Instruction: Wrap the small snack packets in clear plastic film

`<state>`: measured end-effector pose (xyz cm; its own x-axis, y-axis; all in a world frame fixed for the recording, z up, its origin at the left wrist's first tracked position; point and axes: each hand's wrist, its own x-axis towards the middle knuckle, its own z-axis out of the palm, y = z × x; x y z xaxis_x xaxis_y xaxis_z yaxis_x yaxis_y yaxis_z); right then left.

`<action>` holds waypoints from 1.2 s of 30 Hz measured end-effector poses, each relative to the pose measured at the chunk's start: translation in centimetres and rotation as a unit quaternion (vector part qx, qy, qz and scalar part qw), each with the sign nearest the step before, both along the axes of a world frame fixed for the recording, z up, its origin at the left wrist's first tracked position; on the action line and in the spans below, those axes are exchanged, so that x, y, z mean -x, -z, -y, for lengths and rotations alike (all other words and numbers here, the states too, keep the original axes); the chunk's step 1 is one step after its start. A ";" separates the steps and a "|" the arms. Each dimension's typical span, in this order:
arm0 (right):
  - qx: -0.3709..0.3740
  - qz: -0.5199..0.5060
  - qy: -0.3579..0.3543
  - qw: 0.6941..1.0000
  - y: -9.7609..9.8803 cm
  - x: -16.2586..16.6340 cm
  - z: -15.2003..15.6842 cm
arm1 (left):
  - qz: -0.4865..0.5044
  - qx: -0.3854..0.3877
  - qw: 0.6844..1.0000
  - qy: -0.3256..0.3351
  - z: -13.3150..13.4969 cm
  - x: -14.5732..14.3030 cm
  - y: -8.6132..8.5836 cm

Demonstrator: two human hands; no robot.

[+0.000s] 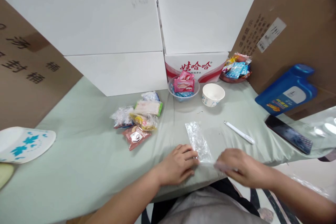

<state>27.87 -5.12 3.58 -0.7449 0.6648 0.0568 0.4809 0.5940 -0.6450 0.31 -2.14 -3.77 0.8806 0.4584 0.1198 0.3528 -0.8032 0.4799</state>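
A clear, wrinkled plastic bag point(198, 141) lies flat near the front edge of the table. My left hand point(181, 163) rests on the cloth beside it, fingers stretched forward and fingertips at the bag's lower left edge. To the right, my right hand point(236, 166) is closed in a pinch on see-through film at the bag's near end; motion blurs the fingertips. A white pen point(238, 132) lies beyond my right hand. Left of the bag sits a loose pile of wrapped snacks point(139, 115), some in clear wrappers, one in a reddish-brown packet point(135, 136).
White boxes point(136, 73) line the back, and brown cartons point(296, 24) flank both sides. A bowl of pink and blue packets point(184, 89), a paper cup point(213, 95) and another filled bowl point(236, 70) stand there. A blue bottle point(286, 91) and phone point(288, 134) are right; a white visor-like piece point(28, 143) is left.
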 end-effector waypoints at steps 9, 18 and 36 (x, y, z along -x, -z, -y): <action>0.104 0.026 0.213 0.971 5.2 4.8 -12.2 | 0.072 0.098 0.991 -0.051 -0.9 0.9 0.5; -0.188 0.040 0.185 0.964 5.2 5.3 -9.8 | 0.040 0.090 0.995 -0.005 -1.2 0.7 0.0; -0.164 -0.070 0.074 0.981 5.6 3.9 -6.1 | -0.010 -0.023 0.997 -0.080 -1.5 0.8 -0.1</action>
